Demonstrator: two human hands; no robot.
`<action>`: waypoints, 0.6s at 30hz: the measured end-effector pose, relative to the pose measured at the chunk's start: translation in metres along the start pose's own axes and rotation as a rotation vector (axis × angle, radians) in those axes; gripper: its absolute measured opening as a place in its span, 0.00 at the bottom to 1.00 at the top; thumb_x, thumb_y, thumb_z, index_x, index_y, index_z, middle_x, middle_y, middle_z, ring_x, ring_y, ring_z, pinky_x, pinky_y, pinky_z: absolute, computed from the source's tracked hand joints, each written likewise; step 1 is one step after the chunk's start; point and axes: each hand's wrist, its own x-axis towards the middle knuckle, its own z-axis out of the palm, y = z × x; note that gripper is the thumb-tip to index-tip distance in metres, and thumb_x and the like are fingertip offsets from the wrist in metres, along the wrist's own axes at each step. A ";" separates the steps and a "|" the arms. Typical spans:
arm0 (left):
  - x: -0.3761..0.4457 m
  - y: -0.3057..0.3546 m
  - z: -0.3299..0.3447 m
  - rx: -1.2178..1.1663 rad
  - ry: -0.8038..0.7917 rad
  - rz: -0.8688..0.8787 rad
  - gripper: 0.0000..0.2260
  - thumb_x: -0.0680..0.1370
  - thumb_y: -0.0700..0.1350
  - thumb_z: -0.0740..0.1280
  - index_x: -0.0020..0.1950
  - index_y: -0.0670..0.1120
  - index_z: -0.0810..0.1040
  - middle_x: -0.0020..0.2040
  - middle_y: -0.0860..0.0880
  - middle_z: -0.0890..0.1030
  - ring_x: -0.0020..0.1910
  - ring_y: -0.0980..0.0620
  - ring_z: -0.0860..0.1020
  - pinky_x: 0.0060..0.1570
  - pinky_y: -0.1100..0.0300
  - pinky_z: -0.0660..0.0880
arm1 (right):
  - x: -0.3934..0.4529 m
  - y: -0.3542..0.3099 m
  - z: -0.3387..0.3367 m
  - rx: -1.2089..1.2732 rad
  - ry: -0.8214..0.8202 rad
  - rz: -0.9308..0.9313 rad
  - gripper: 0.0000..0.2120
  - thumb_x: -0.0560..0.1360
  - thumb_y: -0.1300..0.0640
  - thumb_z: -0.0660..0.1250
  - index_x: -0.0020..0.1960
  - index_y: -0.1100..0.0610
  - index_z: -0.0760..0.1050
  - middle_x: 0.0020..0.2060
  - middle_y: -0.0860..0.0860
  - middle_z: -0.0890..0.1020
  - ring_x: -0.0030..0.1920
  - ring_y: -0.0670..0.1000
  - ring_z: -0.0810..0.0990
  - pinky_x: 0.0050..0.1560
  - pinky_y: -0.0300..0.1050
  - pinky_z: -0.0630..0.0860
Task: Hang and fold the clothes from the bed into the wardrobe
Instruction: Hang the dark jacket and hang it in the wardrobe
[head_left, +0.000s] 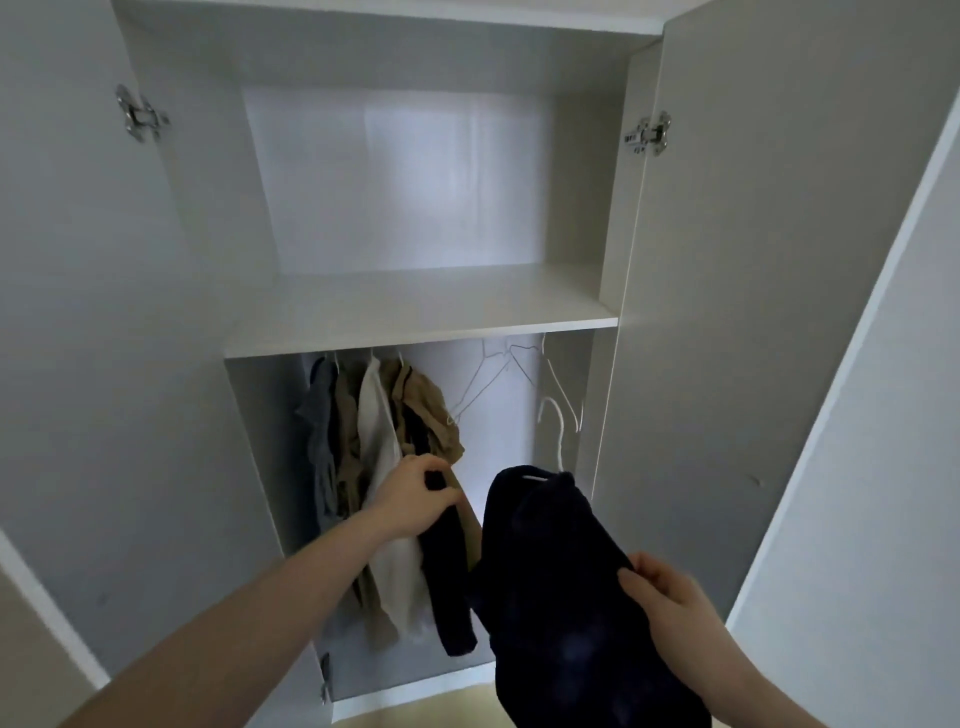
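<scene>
A dark navy garment (556, 582) on a white hanger (556, 441) hangs low in front of the open white wardrobe (415, 317). My left hand (415, 499) grips one dark sleeve of it beside the hung clothes. My right hand (670, 597) pinches the garment's right edge. Under the shelf, grey, tan and white clothes (374, 447) hang on the left side of the rail, which is hidden behind the shelf edge.
Several bare wire hangers (509, 374) hang at the right of the rail. Both wardrobe doors stand wide, the left door (78, 312) and the right door (753, 312). The upper shelf compartment (405, 208) holds nothing visible. A strip of light floor shows below.
</scene>
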 end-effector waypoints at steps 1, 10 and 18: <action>0.016 -0.008 -0.004 -0.012 -0.015 -0.021 0.24 0.77 0.52 0.73 0.71 0.49 0.74 0.69 0.49 0.74 0.60 0.53 0.75 0.57 0.62 0.72 | 0.009 0.004 0.005 0.008 0.029 0.003 0.10 0.82 0.61 0.65 0.44 0.62 0.80 0.32 0.54 0.78 0.35 0.51 0.76 0.43 0.49 0.69; 0.144 -0.025 -0.006 0.017 -0.063 -0.043 0.15 0.75 0.47 0.73 0.60 0.43 0.81 0.58 0.45 0.81 0.54 0.49 0.78 0.58 0.53 0.76 | 0.082 0.021 0.023 0.067 0.160 0.013 0.10 0.82 0.59 0.65 0.43 0.55 0.81 0.34 0.53 0.81 0.37 0.50 0.78 0.44 0.50 0.72; 0.248 -0.024 0.019 0.121 -0.119 -0.083 0.07 0.73 0.41 0.67 0.48 0.39 0.79 0.45 0.40 0.83 0.44 0.41 0.83 0.45 0.47 0.82 | 0.169 0.030 0.007 0.074 0.170 0.025 0.10 0.82 0.60 0.65 0.43 0.59 0.81 0.37 0.61 0.83 0.38 0.50 0.79 0.44 0.50 0.73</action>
